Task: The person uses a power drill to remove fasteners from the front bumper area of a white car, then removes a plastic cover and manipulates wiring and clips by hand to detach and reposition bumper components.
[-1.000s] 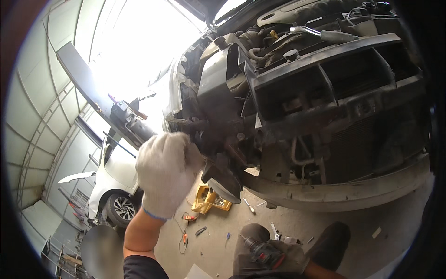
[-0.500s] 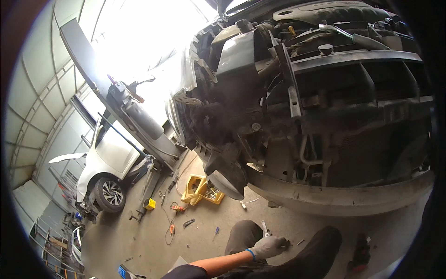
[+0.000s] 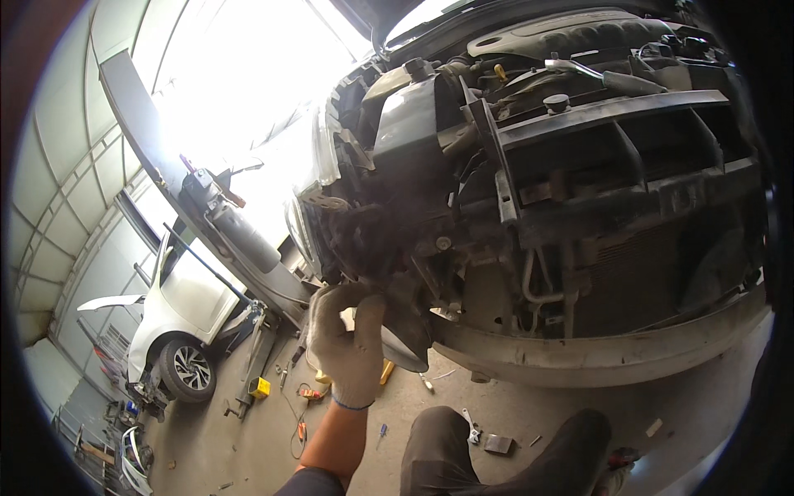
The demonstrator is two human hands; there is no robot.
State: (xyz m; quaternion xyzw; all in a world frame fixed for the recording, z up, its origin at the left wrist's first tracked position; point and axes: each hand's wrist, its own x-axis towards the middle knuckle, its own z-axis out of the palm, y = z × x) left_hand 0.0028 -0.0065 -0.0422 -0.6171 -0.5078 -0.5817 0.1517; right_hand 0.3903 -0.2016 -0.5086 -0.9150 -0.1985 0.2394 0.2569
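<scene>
Obs: left hand (image 3: 351,351), in a pale work glove, is raised to the front corner of the stripped car front (image 3: 579,215). Its fingers curl over the edge of a dark, curved plastic piece (image 3: 405,335) that hangs below the headlight area, just above the bare bumper beam (image 3: 595,355); the thumb lies against that piece. I read this as a closed grasp on the piece.

Change from half a second ago: then the hand was down at the knee, low in the view, away from the car. At one second ago it was up near this same corner, so I log up, down, up again.

Right hand: not visible from the head view. My knees (image 3: 496,455) fill the lower edge.

Floor: a yellow tool (image 3: 385,374) shows just behind the gloved hand, a white car (image 3: 178,322) stands well off to the left
</scene>
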